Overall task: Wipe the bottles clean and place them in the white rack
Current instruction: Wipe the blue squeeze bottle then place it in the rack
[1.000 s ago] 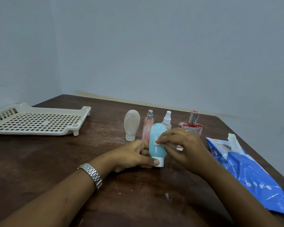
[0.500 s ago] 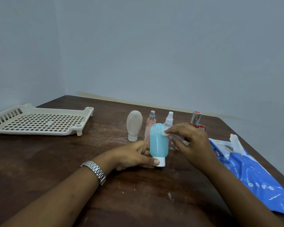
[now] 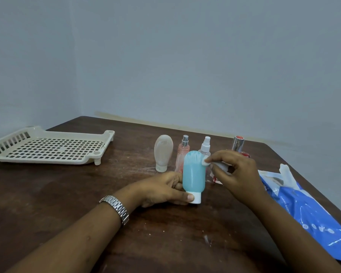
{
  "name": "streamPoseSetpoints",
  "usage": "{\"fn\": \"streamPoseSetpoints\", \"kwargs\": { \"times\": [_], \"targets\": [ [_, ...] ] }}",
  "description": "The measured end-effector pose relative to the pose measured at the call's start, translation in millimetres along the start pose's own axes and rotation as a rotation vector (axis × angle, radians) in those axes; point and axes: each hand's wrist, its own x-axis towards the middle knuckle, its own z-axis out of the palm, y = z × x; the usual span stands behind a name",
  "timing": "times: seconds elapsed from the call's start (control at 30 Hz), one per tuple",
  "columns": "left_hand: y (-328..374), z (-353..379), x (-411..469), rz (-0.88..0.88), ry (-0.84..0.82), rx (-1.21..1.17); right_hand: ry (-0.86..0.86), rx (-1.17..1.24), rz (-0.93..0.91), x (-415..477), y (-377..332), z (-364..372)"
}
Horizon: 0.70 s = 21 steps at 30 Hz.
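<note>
Blue bottle, smooth rounded plastic, cap-down in the gripping left hand; right hand pinches a white wipe.

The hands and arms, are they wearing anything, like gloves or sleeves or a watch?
No gloves and no sleeves show: the left hand and right hand are bare, and so are both forearms. The only thing worn is a silver metal link-band wristwatch on the left wrist. No rings show.
</note>
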Motion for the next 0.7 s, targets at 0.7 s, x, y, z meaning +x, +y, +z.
{"fn": "streamPoseSetpoints", "kwargs": {
  "times": [0.7],
  "targets": [
    [-2.3, -0.6, 2.7, 0.021, 0.021, 0.1, 0.032, -0.153, -0.05, 4.2, -7.2, 4.3]
  ]
}}
